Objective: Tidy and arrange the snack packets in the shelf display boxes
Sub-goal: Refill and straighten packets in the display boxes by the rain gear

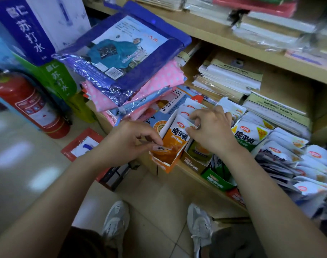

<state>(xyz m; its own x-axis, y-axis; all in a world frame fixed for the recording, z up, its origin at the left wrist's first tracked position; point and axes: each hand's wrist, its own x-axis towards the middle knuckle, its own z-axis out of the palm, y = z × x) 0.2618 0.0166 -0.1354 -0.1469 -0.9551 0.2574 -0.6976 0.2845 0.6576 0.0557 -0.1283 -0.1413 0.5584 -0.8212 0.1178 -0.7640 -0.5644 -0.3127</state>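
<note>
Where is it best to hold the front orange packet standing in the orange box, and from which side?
Likely best: pinch its white top edge, coming from above. The front orange packet stands upright in the orange box, whose walls hide its lower part; other packets stand close behind.

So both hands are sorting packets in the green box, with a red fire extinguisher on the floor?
Not quite: the head view shows the left hand and right hand at packets in the orange box, not the green one. The red fire extinguisher is on the floor.

red fire extinguisher (31, 107), packaged raincoats (121, 58), stacked notebooks (231, 79), grey sneakers (116, 222)
</note>
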